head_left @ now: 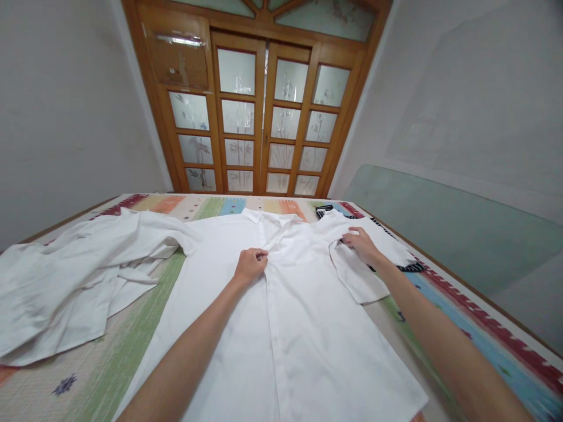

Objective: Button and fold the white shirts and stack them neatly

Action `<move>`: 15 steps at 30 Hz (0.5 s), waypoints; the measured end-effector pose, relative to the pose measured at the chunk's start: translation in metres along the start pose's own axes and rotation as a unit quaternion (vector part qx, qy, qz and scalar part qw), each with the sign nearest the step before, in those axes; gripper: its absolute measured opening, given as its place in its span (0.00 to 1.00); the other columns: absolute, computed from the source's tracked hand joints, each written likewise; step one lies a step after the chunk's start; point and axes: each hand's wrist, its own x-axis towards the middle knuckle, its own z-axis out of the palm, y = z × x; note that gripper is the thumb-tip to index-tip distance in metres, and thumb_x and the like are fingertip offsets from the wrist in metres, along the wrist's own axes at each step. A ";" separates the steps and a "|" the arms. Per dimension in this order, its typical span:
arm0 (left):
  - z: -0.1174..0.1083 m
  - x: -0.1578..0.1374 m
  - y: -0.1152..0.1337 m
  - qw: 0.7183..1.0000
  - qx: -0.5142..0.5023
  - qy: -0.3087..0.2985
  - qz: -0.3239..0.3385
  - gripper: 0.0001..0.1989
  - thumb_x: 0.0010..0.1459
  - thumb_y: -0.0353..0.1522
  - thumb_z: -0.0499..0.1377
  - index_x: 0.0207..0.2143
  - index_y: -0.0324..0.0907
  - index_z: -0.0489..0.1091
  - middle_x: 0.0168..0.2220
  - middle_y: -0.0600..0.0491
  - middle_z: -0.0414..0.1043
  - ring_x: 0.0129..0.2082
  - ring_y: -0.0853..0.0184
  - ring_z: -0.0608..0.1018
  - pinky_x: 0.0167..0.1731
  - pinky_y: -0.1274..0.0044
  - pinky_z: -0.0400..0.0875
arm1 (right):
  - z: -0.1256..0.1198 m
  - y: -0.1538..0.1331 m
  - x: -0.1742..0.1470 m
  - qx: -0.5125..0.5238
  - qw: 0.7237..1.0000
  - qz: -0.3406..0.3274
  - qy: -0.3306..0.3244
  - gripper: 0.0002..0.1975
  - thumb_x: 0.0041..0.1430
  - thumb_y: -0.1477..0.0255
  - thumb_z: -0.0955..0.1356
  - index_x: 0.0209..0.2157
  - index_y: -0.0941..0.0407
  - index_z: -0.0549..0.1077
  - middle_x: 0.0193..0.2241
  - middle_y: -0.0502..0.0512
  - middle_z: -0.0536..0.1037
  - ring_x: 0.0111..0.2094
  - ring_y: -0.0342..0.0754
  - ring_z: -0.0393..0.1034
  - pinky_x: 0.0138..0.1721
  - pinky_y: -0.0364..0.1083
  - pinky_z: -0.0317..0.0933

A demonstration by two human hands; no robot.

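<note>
A white collared shirt [229, 328] lies spread out with its front placket facing up and its collar toward the far side. My left hand [251, 264] is closed, pinching the shirt at the placket a little below the collar. At the sleeve on the right, my right hand [360, 243] has its fingers bent against the cloth near the armhole, pinching the fabric there. Wrinkles run across the chest between my two hands. The right short sleeve [358, 275] hangs out sideways over the patterned cover.
Another white garment [57, 281] lies crumpled at the left. White cloth with black-striped edging [411, 266] lies at the far right. Beneath is a multicoloured striped cover [127, 328]. Wooden glass-paned doors [264, 117] stand beyond, with walls on both sides.
</note>
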 end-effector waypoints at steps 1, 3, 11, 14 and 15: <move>0.001 0.000 0.000 1.000 0.015 0.002 0.016 0.14 0.49 0.25 0.57 0.35 0.41 0.80 0.35 0.50 0.81 0.35 0.64 0.80 0.43 0.73 0.73 | 0.002 -0.001 0.005 0.044 0.999 0.018 -0.002 0.24 0.52 0.70 0.68 0.52 0.55 0.64 0.35 0.55 0.78 0.32 0.47 0.74 0.33 0.44 0.69; 0.003 -0.001 -0.001 0.998 0.045 -0.002 0.050 0.13 0.49 0.24 0.56 0.34 0.42 0.80 0.37 0.50 0.81 0.40 0.63 0.80 0.47 0.72 0.72 | 0.008 -0.004 0.014 0.116 0.992 0.039 0.000 0.28 0.52 0.71 0.67 0.56 0.53 0.62 0.39 0.55 0.77 0.33 0.46 0.74 0.33 0.43 0.70; 0.007 0.000 -0.006 0.994 0.054 -0.003 0.090 0.13 0.50 0.23 0.55 0.33 0.42 0.77 0.36 0.50 0.79 0.41 0.62 0.77 0.47 0.69 0.73 | 0.025 -0.023 0.030 0.095 0.987 -0.079 0.107 0.34 0.52 0.73 0.62 0.63 0.57 0.61 0.56 0.62 0.71 0.52 0.54 0.69 0.51 0.51 0.66; 0.007 0.001 -0.007 0.995 0.051 -0.004 0.086 0.13 0.51 0.23 0.54 0.35 0.42 0.77 0.37 0.50 0.79 0.43 0.62 0.76 0.49 0.68 0.72 | 0.024 -0.037 0.019 -0.010 0.973 -0.204 0.111 0.32 0.54 0.73 0.59 0.63 0.60 0.62 0.57 0.62 0.70 0.57 0.53 0.65 0.57 0.51 0.59; 0.007 0.001 -0.007 0.995 0.051 -0.007 0.083 0.14 0.52 0.23 0.54 0.36 0.41 0.77 0.38 0.49 0.79 0.44 0.61 0.76 0.50 0.68 0.71 | 0.022 -0.042 0.014 -0.052 0.965 -0.242 0.091 0.32 0.55 0.73 0.59 0.62 0.60 0.62 0.56 0.61 0.72 0.56 0.52 0.66 0.57 0.50 0.59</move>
